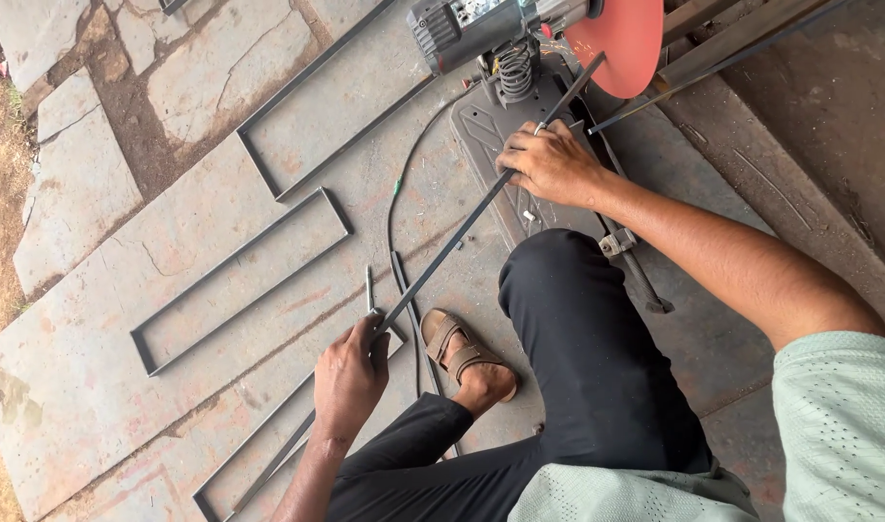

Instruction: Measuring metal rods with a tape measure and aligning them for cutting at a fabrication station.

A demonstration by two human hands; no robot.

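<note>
Your left hand (351, 372) is closed around the near end of a long steel bar (457, 242), while your right hand (551, 162) presses it flat onto the base of the chop saw (505, 106). The far end meets the red cutting disc (621, 34), throwing small sparks. Rectangular steel frames (240, 280) lie on the stone floor beside your sandalled foot (467, 358).

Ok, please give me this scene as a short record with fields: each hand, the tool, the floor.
left hand: grips the near end of a long thin metal bar
right hand: presses the same bar down on the saw base
tool: cut-off saw with red disc, a few sparks at the bar
floor: stone slabs with rectangular metal frames lying flat
foot: brown sandal beside the bar
</note>
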